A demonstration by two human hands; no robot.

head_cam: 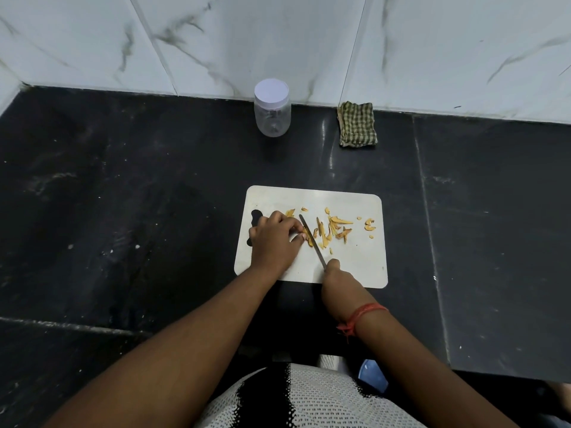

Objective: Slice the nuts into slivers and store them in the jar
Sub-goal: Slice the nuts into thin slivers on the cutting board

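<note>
Pale slivers (pixel 335 230) lie right of the knife (pixel 312 240); right hand (pixel 335 273) grips it, left hand (pixel 275 239) pinches a nut.

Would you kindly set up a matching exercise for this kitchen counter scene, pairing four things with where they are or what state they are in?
Things:
1. jar
2. checked cloth
3. knife
4. nut slivers

Places or states:
A. folded, by the wall, to the right of the jar
B. scattered on the white cutting board
C. lid on, nothing visible inside, near the wall
D. gripped by the right hand, blade beside the left hand fingertips

Pairs: 1-C, 2-A, 3-D, 4-B
</note>
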